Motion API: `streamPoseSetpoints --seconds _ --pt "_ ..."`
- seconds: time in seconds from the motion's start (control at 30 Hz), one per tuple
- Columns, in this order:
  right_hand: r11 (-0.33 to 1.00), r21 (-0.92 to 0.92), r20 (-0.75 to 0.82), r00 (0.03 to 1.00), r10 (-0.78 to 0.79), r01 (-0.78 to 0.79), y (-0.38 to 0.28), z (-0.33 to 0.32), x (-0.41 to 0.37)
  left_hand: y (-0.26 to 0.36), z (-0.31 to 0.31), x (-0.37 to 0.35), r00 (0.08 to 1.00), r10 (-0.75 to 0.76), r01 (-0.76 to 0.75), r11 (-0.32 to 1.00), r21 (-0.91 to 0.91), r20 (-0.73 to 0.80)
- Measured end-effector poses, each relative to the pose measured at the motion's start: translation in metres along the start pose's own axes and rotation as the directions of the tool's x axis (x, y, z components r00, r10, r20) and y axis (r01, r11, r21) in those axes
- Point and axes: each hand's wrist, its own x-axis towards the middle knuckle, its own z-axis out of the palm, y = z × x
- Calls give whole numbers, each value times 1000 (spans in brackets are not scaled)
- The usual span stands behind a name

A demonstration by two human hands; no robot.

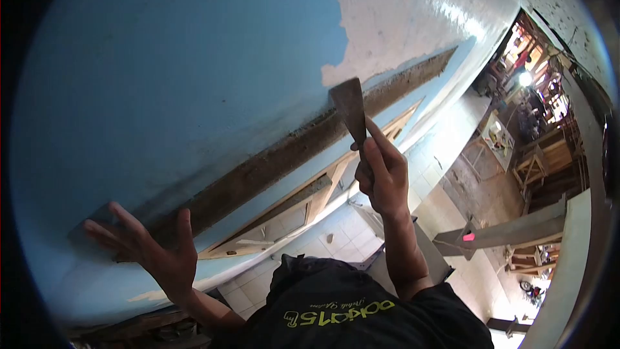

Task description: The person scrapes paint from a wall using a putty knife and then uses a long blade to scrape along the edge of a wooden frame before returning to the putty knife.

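My right hand (382,171) is closed round the handle of a wide metal scraper (349,106). The scraper's broad edge meets the blue wall (194,71) beside the lower border of a pale bare patch (400,19). A long brown strip (265,168) runs diagonally across the wall and passes behind the blade. My left hand (152,252) is at the strip's lower left end, fingers spread against or very near the wall, holding nothing.
Below the strip is a wooden frame (310,203) with an opening. Far down on the right are a tiled floor (349,232), a small table with items on it (498,139), wooden pieces (549,161) and a beam (504,232) with a pink object.
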Motion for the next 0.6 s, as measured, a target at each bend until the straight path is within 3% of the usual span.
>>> streamPoseSetpoints --seconds 0.13,0.27,0.47,0.6 --pt "998 -21 -21 998 -56 56 -22 5 9 9 -1 4 999 15 -14 999 37 -29" --pt "997 -73 -9 1000 -10 9 -9 -2 2 6 0 2 999 14 -14 1000 1 -29" --pt "995 18 19 995 -98 98 -28 6 15 8 1 3 999 19 -19 1000 -2 -36" --pt "999 -29 -8 1000 12 -12 -21 6 6 4 0 1 1000 5 -5 1000 -29 -8"
